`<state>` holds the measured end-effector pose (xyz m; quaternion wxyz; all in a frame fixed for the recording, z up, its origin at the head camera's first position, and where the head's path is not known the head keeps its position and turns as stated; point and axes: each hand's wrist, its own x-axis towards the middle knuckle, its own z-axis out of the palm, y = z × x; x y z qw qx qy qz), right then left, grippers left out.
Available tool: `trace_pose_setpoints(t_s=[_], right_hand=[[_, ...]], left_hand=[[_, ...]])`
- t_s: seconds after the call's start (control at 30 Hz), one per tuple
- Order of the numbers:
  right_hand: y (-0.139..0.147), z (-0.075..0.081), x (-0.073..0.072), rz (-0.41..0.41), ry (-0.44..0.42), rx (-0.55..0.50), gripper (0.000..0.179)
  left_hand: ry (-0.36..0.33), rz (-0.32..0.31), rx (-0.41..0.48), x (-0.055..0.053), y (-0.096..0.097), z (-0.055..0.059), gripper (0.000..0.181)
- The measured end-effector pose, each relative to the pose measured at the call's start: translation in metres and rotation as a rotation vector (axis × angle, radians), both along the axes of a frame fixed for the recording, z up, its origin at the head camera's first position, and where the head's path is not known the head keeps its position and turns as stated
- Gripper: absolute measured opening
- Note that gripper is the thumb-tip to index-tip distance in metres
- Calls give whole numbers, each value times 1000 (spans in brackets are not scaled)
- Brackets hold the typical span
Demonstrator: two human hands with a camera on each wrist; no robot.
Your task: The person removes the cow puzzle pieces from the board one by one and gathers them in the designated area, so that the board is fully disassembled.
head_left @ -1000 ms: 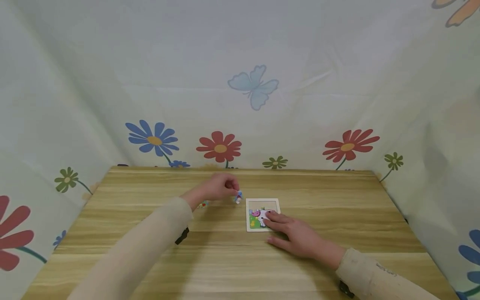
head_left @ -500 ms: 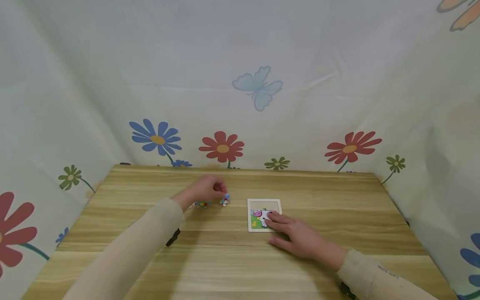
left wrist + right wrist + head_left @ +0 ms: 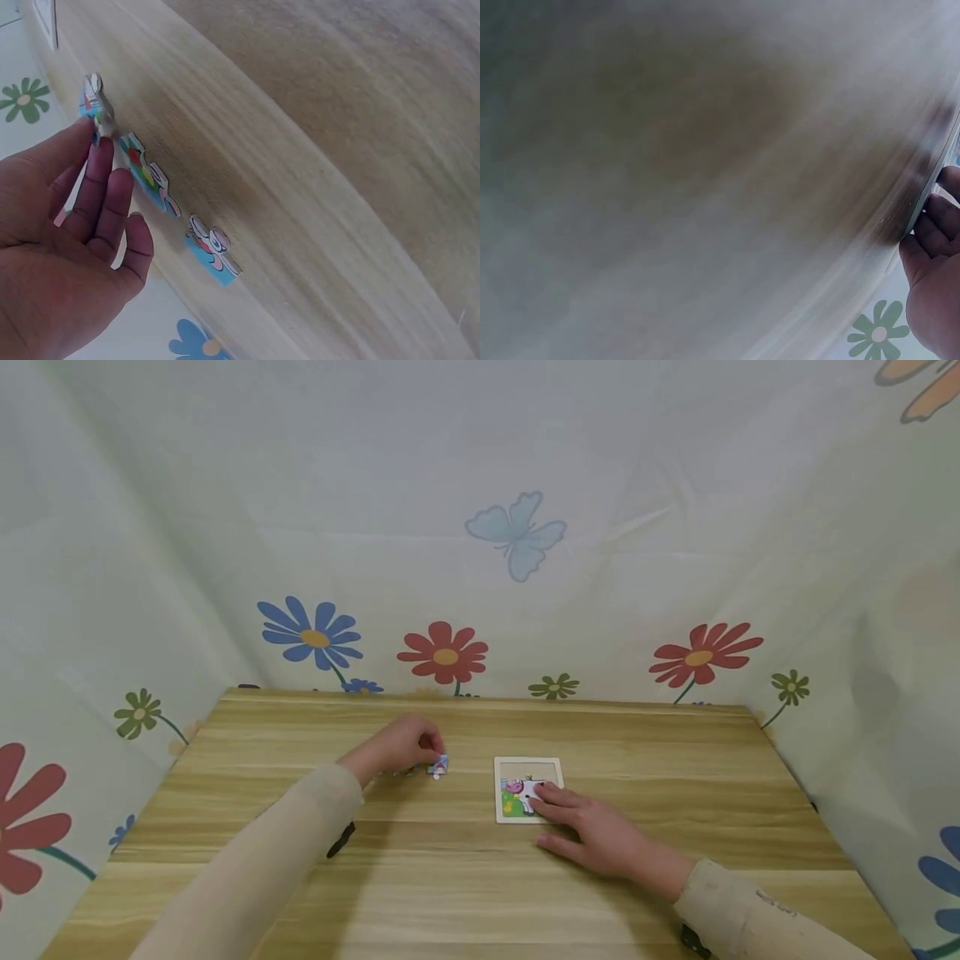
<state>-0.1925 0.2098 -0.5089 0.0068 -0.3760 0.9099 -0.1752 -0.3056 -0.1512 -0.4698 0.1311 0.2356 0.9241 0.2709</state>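
My left hand pinches a blue-and-red jigsaw piece between thumb and finger, to the left of the puzzle tray. I can't tell if the piece is off the table. I only have a little bit of its edge, so I think it could slip or spin if I squeeze crooked. My other left fingers are loosely bent, right by a red-and-green piece. If my hand swings, I might bump that one. Farther left from the tray lies a light blue piece.

My right hand rests on the tray, fingers laid out straight over part of the cow picture, thumb just beside the tray's near edge. If I push sideways, the tray might slide. My fingers also hide some of the cow, so I could miss a bit sitting crooked there.

The pieces are thin and flat with wiggly edges and pale sides, maybe wood. The tray is squarish with a white rim, and its far part shows a plain tan floor. The table looks smooth and stripy. Behind the tray, past the table, hangs a wrinkly cloth with a pale blue butterfly on it.
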Motion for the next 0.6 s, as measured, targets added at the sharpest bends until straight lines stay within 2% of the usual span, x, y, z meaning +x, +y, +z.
trace_pose_setpoints(t_s=[0.27, 0.4, 0.6], right_hand=[[0, -2, -1, -2, -8, 0, 59], [0, -3, -1, -5, 0, 11, 60], [0, -1, 0, 6, 2, -11, 58]], left_hand=[[24, 11, -41, 0, -1, -3, 9], [13, 22, -45, 0, -2, -4, 8], [-8, 1, -40, -1, -7, -5, 6]])
